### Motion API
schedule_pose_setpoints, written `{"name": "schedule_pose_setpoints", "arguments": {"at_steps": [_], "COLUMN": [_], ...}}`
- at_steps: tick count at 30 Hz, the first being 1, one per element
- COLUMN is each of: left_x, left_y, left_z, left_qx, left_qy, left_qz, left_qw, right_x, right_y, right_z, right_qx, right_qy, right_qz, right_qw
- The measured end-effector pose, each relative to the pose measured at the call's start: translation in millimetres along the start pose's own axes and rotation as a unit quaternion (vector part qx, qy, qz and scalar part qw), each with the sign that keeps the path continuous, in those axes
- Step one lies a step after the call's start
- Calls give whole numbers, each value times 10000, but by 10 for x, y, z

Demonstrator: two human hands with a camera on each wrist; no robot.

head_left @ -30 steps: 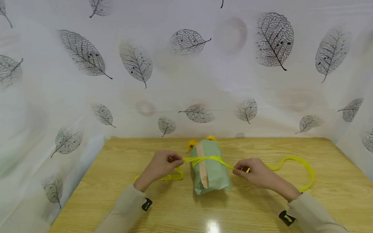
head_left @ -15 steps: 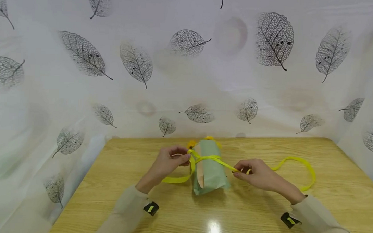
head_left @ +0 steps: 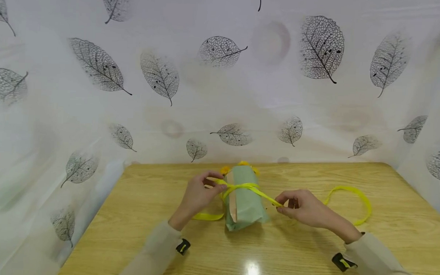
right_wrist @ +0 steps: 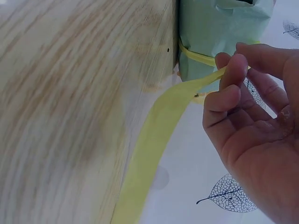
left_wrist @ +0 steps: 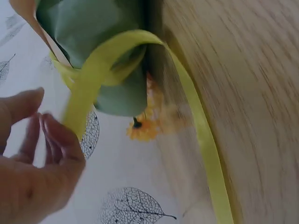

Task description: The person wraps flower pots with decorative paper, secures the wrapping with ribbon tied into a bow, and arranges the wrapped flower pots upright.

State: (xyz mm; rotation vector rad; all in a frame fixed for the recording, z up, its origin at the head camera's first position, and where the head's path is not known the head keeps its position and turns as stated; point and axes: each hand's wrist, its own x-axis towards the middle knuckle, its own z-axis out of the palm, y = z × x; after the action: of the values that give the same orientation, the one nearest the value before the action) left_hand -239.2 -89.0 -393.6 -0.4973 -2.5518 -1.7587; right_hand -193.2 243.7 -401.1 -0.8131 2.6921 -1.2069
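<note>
A bouquet of yellow flowers (left_wrist: 141, 128) lies in green wrapping paper (head_left: 245, 209), with a tan strip (head_left: 232, 202) down its side. Yellow ribbon (head_left: 243, 186) wraps around its middle and crosses over itself there. At the bouquet's left side, my left hand (head_left: 202, 195) holds one ribbon length in its curled fingers; in the left wrist view this length (left_wrist: 100, 70) arches over and passes behind the index finger. To the right, my right hand (head_left: 305, 207) pinches the other length between thumb and fingertips, drawn out in a straight line from the wrap.
The wooden table (head_left: 136, 248) ends at a white cloth backdrop (head_left: 221, 97) printed with leaf skeletons. A loose ribbon tail (head_left: 367, 205) curls on the table to the right; another tail (head_left: 208, 217) trails to the left, under the left hand.
My left hand has moved right, toward the bouquet, bringing its ribbon to the wrap's left side. The right hand stays nearly in place, still pinching its ribbon. The bouquet has shifted slightly left.
</note>
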Motion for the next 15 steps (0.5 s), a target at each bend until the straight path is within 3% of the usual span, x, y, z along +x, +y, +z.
{"name": "schedule_pose_setpoints", "arguments": {"at_steps": [2,4,8,11,15], "left_x": [-5,-4,9,25,41], "left_y": [-18,-37,-121,-192,-236], "left_z": [-36,-78,-127,-126,-129], "left_qx": [468,873,1442,1529,950], "left_qy": [187,148,-462,-736,-486], "left_qz": [-201,-504,-1081,-1136,-901], "left_qw": [9985,9948,9825,9789,9902], "right_x": [-9,-21,-55,-81,-109], "right_y": [8,21,63,84,100], "right_z": [-7,-24,-67,-94,-120], "right_qx": [-50,-135,-290,-351,-334], "right_qy": [-1,0,9,4,4], "right_qz": [-2,22,55,72,211], "right_qw": [10000,9999,9996,9994,9992]}}
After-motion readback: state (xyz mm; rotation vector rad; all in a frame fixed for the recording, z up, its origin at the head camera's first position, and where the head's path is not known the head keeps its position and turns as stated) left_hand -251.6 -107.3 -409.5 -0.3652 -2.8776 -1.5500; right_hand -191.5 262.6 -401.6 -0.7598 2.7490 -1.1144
